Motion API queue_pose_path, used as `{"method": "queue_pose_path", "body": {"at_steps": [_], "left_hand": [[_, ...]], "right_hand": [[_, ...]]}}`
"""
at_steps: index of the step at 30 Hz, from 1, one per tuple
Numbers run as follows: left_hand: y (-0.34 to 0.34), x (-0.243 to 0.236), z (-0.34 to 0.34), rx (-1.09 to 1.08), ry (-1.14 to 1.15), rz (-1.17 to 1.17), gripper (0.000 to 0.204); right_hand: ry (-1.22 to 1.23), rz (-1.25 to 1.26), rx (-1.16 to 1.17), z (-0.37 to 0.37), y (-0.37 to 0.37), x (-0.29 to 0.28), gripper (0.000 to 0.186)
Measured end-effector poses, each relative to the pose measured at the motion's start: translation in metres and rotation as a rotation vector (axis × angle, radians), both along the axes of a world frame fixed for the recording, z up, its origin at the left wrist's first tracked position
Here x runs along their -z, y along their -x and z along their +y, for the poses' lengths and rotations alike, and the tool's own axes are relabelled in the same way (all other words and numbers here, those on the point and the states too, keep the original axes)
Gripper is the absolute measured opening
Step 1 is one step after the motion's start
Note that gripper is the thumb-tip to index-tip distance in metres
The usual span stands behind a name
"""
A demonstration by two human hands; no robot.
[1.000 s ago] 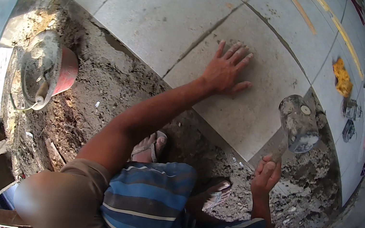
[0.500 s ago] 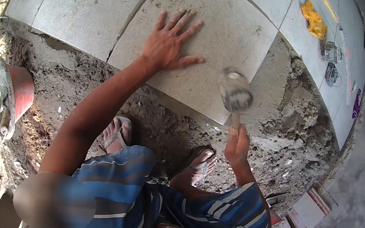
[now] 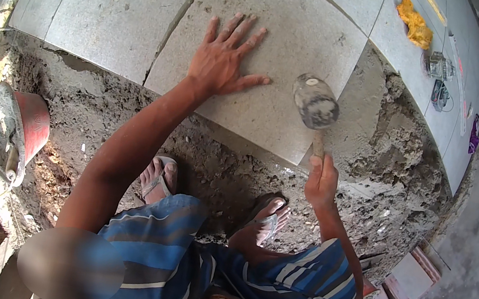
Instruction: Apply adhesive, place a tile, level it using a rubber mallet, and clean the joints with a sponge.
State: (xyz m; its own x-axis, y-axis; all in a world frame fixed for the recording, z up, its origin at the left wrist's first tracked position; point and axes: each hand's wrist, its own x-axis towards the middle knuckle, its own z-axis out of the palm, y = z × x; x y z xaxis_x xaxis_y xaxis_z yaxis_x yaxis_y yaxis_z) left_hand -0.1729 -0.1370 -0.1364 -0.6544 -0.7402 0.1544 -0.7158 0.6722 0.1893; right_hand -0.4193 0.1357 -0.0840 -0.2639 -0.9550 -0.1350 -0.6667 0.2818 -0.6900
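Head view shows the left hand [image 3: 219, 64], grip splayed empty, on a floor tile [image 3: 286, 49], the right hand [image 3: 322, 180], toward four o'clock, clenched round a mallet [image 3: 317, 103].

A crumpled orange cloth [image 3: 415, 24] lies at upper right, a red bucket [image 3: 33, 125] at left, pale boxes [image 3: 410, 281] at lower right.
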Motion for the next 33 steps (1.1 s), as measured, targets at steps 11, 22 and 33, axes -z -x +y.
{"method": "queue_pose_path", "body": {"at_steps": [11,22,33], "left_hand": [[0.004,-0.009,0.001,0.008,-0.036,0.056,0.105],[0.010,-0.017,0.000,0.021,-0.091,-0.002,0.108],[0.028,-0.023,0.001,0.002,-0.111,-0.059,0.118]], "right_hand": [[0.108,-0.099,0.024,0.000,-0.012,-0.028,0.024],[-0.011,0.027,0.047,-0.020,-0.003,-0.007,0.032],[0.164,-0.146,0.144,-0.043,0.023,-0.044,0.040]]}}
